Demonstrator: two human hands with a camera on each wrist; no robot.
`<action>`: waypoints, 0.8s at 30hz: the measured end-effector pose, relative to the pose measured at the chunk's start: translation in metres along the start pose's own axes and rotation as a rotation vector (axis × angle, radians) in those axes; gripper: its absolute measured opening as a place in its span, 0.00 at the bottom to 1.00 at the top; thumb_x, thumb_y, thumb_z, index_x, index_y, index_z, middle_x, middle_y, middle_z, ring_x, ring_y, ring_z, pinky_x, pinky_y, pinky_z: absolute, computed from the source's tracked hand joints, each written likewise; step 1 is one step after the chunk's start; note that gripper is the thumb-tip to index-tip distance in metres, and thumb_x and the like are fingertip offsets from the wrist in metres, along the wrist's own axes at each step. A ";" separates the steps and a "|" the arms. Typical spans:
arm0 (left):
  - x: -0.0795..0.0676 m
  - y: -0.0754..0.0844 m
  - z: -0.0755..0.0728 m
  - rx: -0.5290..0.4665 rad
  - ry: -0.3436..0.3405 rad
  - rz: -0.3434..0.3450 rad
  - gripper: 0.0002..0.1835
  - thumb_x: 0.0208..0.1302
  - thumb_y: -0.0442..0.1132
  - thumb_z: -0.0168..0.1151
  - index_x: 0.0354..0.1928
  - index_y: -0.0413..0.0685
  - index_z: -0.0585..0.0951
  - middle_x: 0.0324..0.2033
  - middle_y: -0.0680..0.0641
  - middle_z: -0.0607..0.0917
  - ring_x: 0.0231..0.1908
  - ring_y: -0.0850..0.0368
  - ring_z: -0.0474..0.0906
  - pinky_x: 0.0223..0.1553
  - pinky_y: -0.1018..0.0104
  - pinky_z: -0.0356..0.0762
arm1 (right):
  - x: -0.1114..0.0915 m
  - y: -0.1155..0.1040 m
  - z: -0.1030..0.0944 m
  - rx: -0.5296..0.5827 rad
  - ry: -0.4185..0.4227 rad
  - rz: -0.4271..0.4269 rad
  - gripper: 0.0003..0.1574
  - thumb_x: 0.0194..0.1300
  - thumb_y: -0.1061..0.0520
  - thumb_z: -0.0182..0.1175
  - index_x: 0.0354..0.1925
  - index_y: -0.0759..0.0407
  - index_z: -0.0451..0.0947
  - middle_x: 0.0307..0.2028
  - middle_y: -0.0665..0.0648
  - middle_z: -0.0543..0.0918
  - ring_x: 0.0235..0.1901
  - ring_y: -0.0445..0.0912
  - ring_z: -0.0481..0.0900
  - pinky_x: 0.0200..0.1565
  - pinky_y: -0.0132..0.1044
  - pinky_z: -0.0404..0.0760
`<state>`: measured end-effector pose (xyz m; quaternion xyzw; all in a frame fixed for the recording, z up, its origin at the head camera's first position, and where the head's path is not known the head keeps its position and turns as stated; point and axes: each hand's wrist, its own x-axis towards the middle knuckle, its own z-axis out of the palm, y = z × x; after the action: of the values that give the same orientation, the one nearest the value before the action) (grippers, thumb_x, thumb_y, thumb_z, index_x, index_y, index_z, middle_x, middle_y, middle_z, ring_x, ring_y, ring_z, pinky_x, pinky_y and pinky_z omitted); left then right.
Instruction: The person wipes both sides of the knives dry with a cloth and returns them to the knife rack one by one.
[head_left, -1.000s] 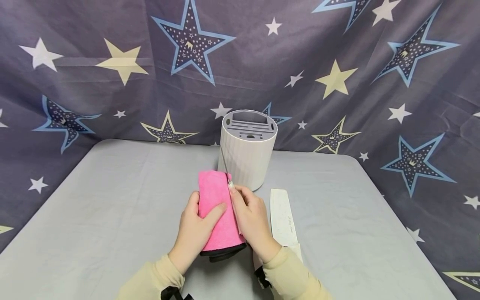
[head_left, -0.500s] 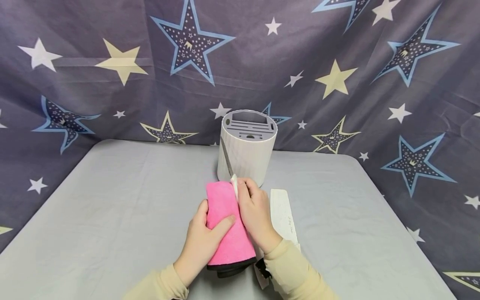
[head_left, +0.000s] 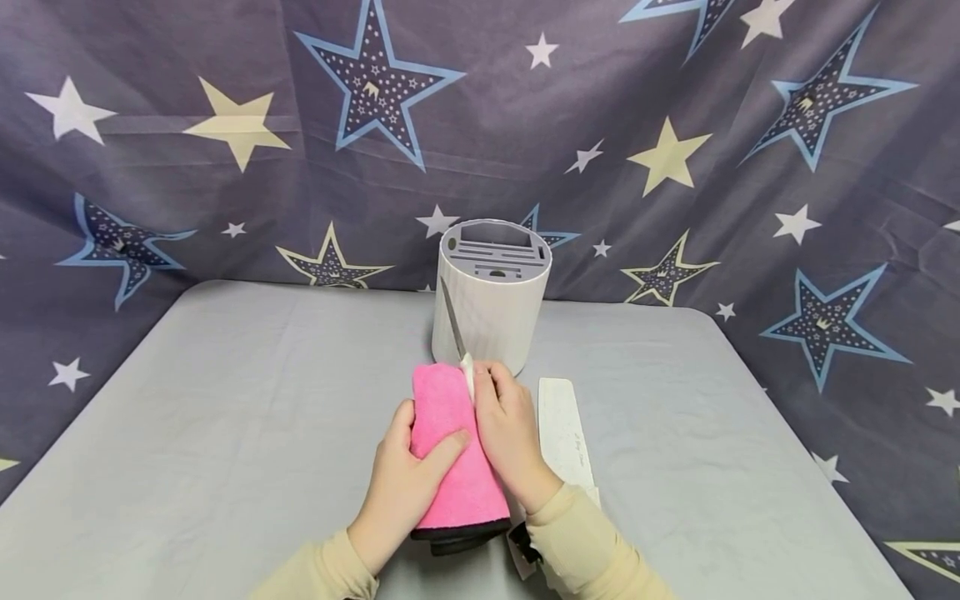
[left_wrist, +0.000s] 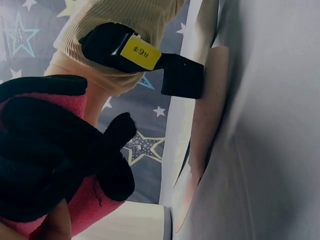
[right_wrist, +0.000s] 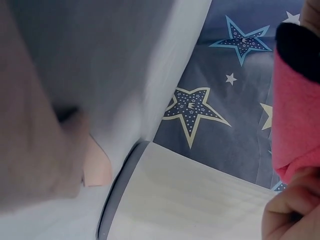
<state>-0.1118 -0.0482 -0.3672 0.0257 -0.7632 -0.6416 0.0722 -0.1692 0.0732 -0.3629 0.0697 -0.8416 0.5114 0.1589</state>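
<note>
My left hand (head_left: pixel 408 475) grips a folded pink cloth (head_left: pixel 453 450) with a black edge, thumb across its front. Against the cloth's right side, my right hand (head_left: pixel 510 425) holds a slim knife (head_left: pixel 453 321) by its white handle. The grey blade slants up and left, overlapping the white knife block (head_left: pixel 491 308) in the head view. Most of the handle is hidden by the fingers and cloth. In the left wrist view the cloth's black edging (left_wrist: pixel 45 145) hangs in loose folds. The right wrist view shows curled fingers (right_wrist: pixel 287 212) below the pink cloth (right_wrist: pixel 297 115).
Right of my right hand lies a flat, white, blade-shaped piece (head_left: pixel 564 425) with small lettering, partly under the forearm. The knife block's slotted grey top (head_left: pixel 498 252) faces up. A grey cover (head_left: pixel 262 400) lies over the table, and a star-patterned curtain (head_left: pixel 480 108) hangs behind.
Both hands have moved slightly right and toward me with the cloth. The knife's white handle end and more of its blade now show above the cloth; little has shifted in the last half second.
</note>
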 end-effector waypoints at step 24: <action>0.028 0.005 -0.019 -0.048 0.130 0.048 0.16 0.62 0.40 0.66 0.46 0.42 0.71 0.33 0.44 0.79 0.29 0.62 0.79 0.31 0.67 0.78 | -0.013 -0.008 -0.006 -0.004 -0.118 0.025 0.17 0.75 0.51 0.49 0.41 0.55 0.84 0.34 0.53 0.87 0.35 0.44 0.82 0.39 0.37 0.79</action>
<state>-0.1366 -0.0697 -0.3573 0.0474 -0.7417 -0.6548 0.1376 -0.1531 0.0735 -0.3581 0.0888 -0.8514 0.5067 0.1025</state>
